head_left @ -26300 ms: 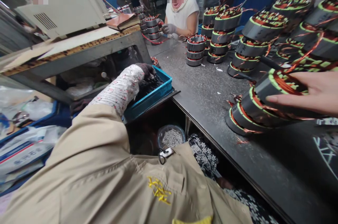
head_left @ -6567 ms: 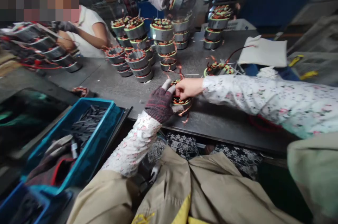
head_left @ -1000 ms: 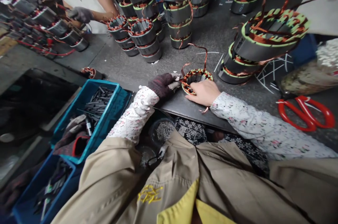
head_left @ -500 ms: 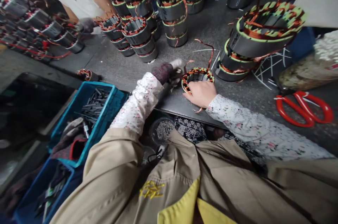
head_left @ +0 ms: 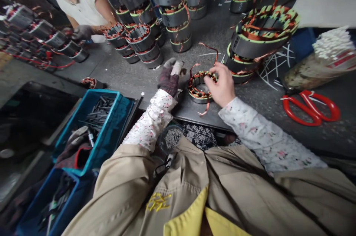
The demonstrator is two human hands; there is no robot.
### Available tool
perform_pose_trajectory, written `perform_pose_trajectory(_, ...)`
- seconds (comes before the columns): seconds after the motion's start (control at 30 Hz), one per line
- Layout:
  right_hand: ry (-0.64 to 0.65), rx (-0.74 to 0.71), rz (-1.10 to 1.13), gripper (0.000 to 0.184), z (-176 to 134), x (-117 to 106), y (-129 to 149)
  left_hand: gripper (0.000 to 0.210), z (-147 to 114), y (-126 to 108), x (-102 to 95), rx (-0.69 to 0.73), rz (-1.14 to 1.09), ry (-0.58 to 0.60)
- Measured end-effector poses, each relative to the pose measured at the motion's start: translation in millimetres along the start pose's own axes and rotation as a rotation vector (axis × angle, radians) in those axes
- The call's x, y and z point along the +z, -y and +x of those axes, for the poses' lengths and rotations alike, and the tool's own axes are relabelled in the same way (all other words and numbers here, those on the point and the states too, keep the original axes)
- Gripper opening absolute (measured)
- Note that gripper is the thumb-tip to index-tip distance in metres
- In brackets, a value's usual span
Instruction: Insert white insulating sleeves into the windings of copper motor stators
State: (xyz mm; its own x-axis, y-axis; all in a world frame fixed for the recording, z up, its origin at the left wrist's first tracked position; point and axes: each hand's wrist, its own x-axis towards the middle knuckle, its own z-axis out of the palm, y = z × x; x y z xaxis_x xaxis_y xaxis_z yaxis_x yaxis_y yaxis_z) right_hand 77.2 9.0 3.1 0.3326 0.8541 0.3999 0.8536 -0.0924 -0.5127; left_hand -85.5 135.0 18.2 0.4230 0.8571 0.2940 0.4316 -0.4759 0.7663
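A small ring-shaped motor stator (head_left: 200,99) with orange-red windings and loose copper leads rests near the bench's front edge. My bare right hand (head_left: 222,86) curls over its right rim, thumb above the central opening and index finger at the far side. To the left of the stator, apart from it, is my left hand (head_left: 169,78) in a dark knitted glove with pale fingertips. Its fingers stretch forward with gaps between them, and I make out nothing held. A dark, blurred patch beside those fingers is unclear. One long copper lead (head_left: 214,49) rises behind the stator.
Stacked larger stators (head_left: 261,47) stand right, with more stacks (head_left: 175,13) behind. Red-handled scissors (head_left: 308,108), white strips (head_left: 275,67) and a bag of white pieces (head_left: 319,62) lie right. A teal bin (head_left: 119,99) holds dark strips, left. Another person's gloved hand (head_left: 82,32) works beyond.
My right hand has drawn back out of the stator's opening to its right rim, uncovering the near side. My left hand has shifted left and its fingers now point forward. The view has turned slightly.
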Motion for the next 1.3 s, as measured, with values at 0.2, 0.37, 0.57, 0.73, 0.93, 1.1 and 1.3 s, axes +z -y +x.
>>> perform_pose_trajectory(0.2, 0.033, 0.128, -0.019, 0.062, 33.4, 9.8, -13.4, 0.048, -38.9, -61.4, 10.9, 0.337, 0.336, 0.137)
perform_pose_trajectory(0.37, 0.059, -0.07, -0.037, 0.048, 26.0, -22.0, -16.2, 0.046, -65.7, -69.0, 44.6, 0.412, 0.719, 0.4)
perform_pose_trajectory(0.57, 0.262, -0.308, -0.291, 0.059, 17.9, -40.7, -53.8, 0.045, -44.7, -41.9, 18.2, 0.59, 0.652, 0.617)
perform_pose_trajectory(0.73, 0.299, -0.329, -0.305, 0.061, 40.3, -44.2, -63.0, 0.026, -30.1, -29.7, -11.1, 0.669, 0.561, 0.647)
perform_pose_trajectory(0.93, 0.238, -0.345, -0.346, 0.051, 18.0, -64.4, -62.7, 0.076, -74.3, -53.2, 2.0, 0.506, 0.631, 0.501)
perform_pose_trajectory(1.1, 0.105, -0.544, -0.477, 0.032, -37.6, -90.5, -53.1, 0.069, -95.7, -78.6, 46.3, 0.314, 0.77, 0.347)
perform_pose_trajectory(1.3, 0.53, -0.533, -0.302, 0.037, -63.5, -121.8, -35.1, 0.045, -77.7, -55.8, 45.5, 0.666, 0.62, 0.489)
